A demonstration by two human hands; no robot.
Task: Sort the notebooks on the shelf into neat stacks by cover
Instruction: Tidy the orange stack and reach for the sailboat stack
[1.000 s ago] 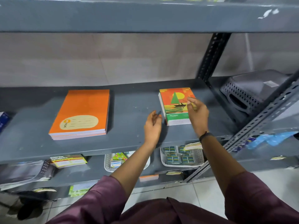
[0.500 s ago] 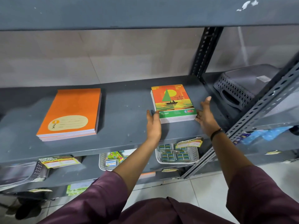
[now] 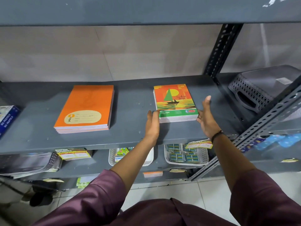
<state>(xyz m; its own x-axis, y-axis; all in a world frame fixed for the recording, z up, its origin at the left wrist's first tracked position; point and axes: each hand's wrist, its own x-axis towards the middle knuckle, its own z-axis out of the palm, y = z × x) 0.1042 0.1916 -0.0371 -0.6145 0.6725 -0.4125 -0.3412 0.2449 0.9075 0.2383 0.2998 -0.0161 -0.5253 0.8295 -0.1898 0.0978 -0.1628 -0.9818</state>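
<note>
We bracket the sailboat-cover notebook stack w/ both hands. Left hand & right hand flat, open-palmed, gripping nothing. Plain orange notebook stack lies well apart on grey metal shelf.

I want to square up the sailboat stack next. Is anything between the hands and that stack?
Nothing visible. The left hand lies flat against the left side of the sailboat notebook stack, and the right hand is open at its right side. The shelf around them is bare.
</note>
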